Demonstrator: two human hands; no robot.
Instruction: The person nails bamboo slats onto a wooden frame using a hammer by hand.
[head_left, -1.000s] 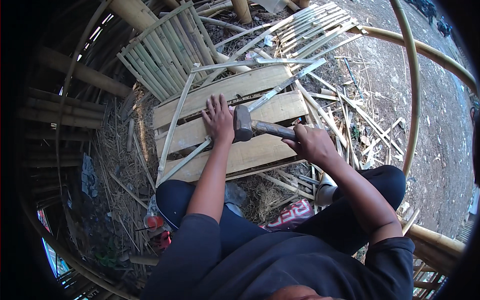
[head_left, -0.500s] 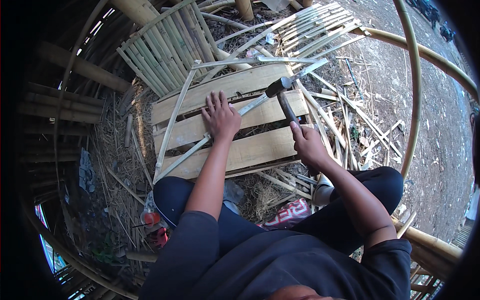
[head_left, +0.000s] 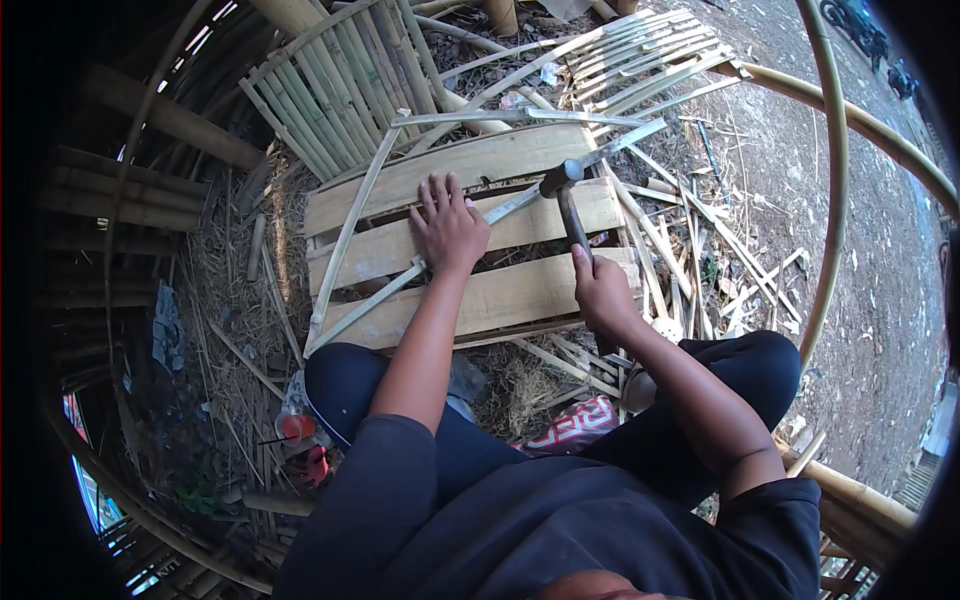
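Note:
My right hand [head_left: 606,296] is wrapped round the handle of a hammer [head_left: 574,212]. The dark hammer head is over or on a long, pale bamboo strip [head_left: 513,206]; whether it touches cannot be made out. Fingers spread, my left hand [head_left: 450,228] lies flat across that strip and the boards under it. The strip runs diagonally over a low platform of wooden planks [head_left: 350,262] and joins other strips [head_left: 352,225] in a roughly triangular frame. Any nail at the hammer head is too small to see.
A bamboo slat panel [head_left: 345,85] leans behind the platform, and another slatted piece [head_left: 650,60] lies at the far right. Loose strips [head_left: 735,240] litter the ground on the right. Curved bamboo poles [head_left: 832,180] rise there. A red cup [head_left: 297,428] stands by my left knee.
The hammer handle has swung a little more upright, and my right hand has shifted slightly left. My left hand keeps its place on the strip. The whole view has moved slightly.

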